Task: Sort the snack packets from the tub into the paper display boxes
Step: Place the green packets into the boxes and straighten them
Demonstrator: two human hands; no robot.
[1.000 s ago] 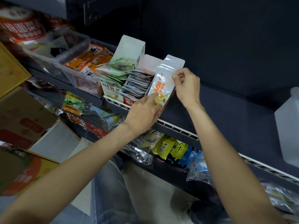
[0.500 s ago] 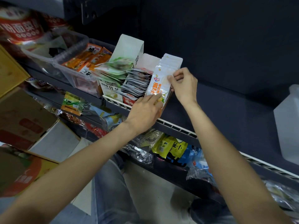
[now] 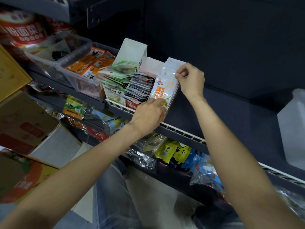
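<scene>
A row of white and orange snack packets (image 3: 163, 86) stands upright at the right end of the shelf's display boxes. My right hand (image 3: 191, 80) pinches the top edges of these packets. My left hand (image 3: 148, 116) presses against the bottom of the front packet. To the left stand a paper display box of dark packets (image 3: 140, 86) and a taller box of green packets (image 3: 115, 75). Further left a clear plastic tub (image 3: 77, 80) holds orange packets (image 3: 89, 61).
A white wire rail (image 3: 181, 131) runs along the shelf's front edge. A translucent jug (image 3: 292, 129) stands at the right. Loose snack bags (image 3: 173, 151) fill the shelf below. Cardboard cartons (image 3: 24, 123) are stacked at the left.
The white and orange packets have been pushed down and back into the row. My right hand slid along their tops; my left hand stays at the front packet's base.
</scene>
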